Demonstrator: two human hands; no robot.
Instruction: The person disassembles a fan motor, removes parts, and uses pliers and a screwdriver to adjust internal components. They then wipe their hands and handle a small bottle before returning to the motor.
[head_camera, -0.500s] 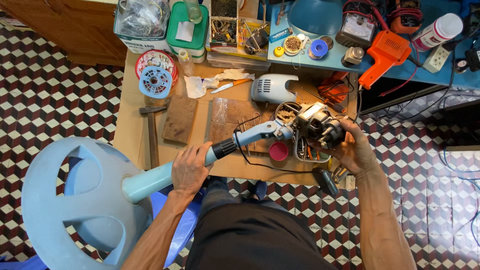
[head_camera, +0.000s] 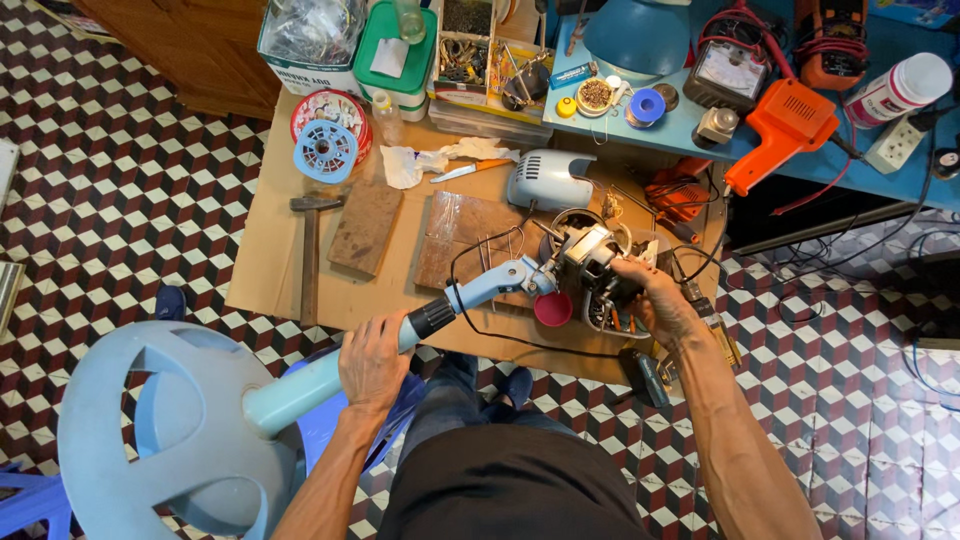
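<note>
Counting what we've got: one fan stand (head_camera: 300, 385), one motor (head_camera: 590, 262), two wood blocks (head_camera: 365, 228), one hammer (head_camera: 308, 255), one red cap (head_camera: 553, 309). Our left hand (head_camera: 372, 362) reaches forward, wrist straight, fingers wrapped tight around the stand's pale blue pole, just below its black collar. Our right hand (head_camera: 655, 300) comes in from the side, fingers curled onto the motor, which sits at the pole's top, right against those fingertips.
</note>
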